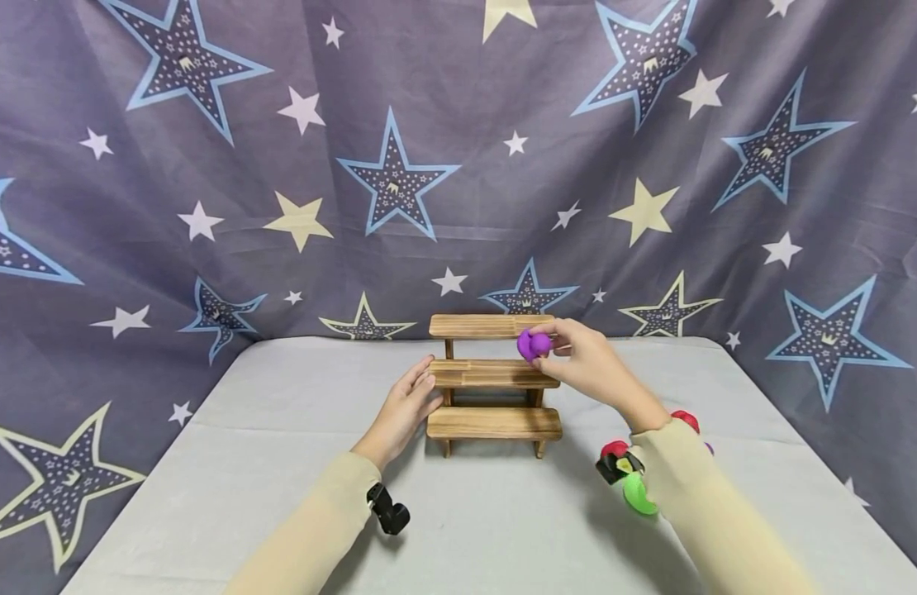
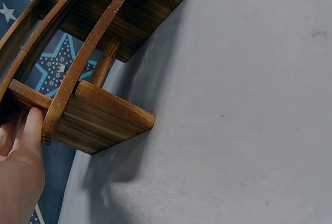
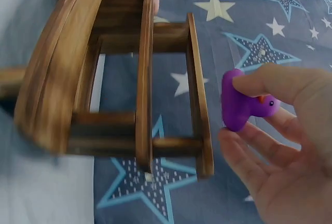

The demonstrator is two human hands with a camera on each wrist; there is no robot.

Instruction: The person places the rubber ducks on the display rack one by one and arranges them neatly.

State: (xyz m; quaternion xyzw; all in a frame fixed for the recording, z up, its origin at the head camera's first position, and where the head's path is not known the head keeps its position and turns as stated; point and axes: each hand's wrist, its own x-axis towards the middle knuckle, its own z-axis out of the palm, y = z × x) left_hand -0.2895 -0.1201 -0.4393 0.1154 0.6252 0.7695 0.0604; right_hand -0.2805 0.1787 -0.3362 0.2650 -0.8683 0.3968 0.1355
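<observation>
A small three-tier wooden display stand [image 1: 494, 423] stands on the pale table, seen from its ends in both wrist views. At its left side, my left hand [image 1: 406, 413] grips the end of the middle tier; part of that hand also shows in the left wrist view. My right hand [image 1: 596, 368] pinches a purple rubber duck [image 3: 237, 99] between thumb and fingers. In the head view, the duck is in front of the right end of the top tier, above the middle one. The right wrist view shows the duck apart from the stand.
To the right, partly hidden by my right sleeve, lie a bright green thing [image 1: 639, 494], a red thing [image 1: 615, 449] and another red thing [image 1: 685, 421], with a bit of purple beside it. A star-patterned curtain [image 1: 458, 124] hangs behind the table [image 1: 280, 463].
</observation>
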